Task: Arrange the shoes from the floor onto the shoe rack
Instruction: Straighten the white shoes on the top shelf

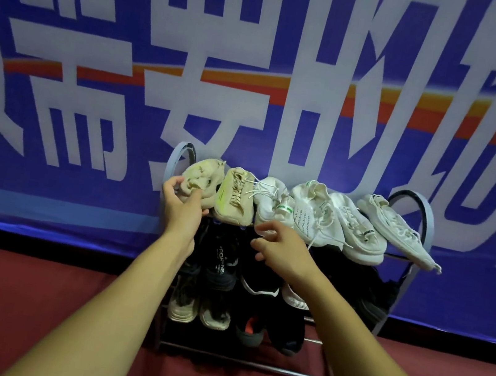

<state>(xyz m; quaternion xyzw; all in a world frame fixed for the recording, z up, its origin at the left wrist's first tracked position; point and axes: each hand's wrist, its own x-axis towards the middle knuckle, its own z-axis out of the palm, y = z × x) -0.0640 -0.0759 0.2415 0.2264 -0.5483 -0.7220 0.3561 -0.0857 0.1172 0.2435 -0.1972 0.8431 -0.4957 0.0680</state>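
The shoe rack (244, 364) is recorded standing on the red floor (27, 299) against a blue banner (481, 306), toward 6 o'clock of frame centre. Six pale shoes are lined along its top tier; dark shoes (221, 265) are held on the middle tier. The cream shoe (201, 177) at the 9 o'clock end of the top row is clamped by the left hand (183, 207), thumb on one flank, fingers curled round the other. The right hand (282, 251) is held at 6 o'clock of the white shoe (271, 204), third along, fingers spread and loosely bent, nothing grasped; contact with that shoe cannot be confirmed.
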